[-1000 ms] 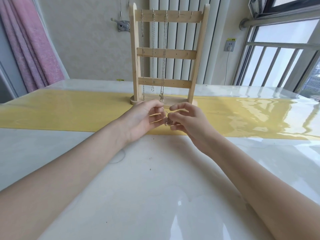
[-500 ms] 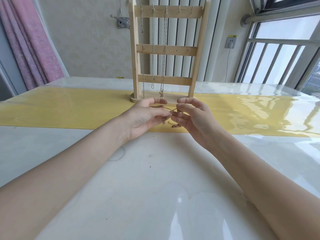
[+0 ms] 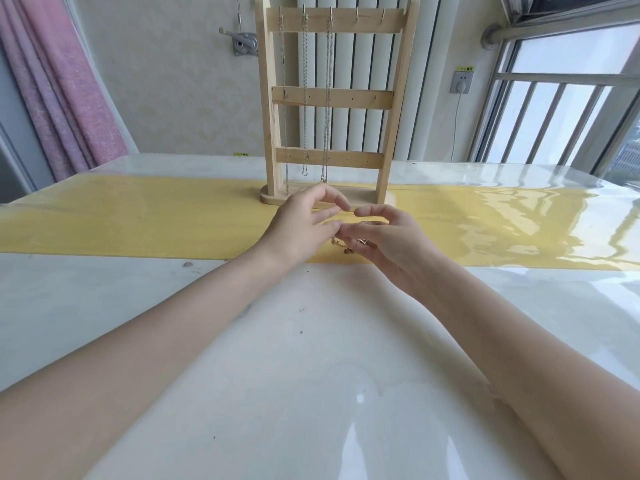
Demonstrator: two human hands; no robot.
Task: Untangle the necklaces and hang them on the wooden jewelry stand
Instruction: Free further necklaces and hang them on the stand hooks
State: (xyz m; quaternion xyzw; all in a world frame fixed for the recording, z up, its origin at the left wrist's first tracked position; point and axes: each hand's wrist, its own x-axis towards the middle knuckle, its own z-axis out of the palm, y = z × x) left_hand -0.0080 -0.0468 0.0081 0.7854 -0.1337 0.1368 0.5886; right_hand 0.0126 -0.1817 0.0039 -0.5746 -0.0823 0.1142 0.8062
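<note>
Frame center, just below the wooden stand [image 3: 334, 98]: left hand [image 3: 301, 230] and right hand [image 3: 384, 240] both pinch the tangled gold necklace [image 3: 341, 244] over the desk [image 3: 277, 341].

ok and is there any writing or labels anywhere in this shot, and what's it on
Yellow sticker on the wall just above the wall socket: dark characters, too small and blurred to read.
Small yellow tag at the far edge of the table: dark marks, too small to read.
Wooden stand, the hanging chains and the tangled chain between the hands: no text visible.
</note>
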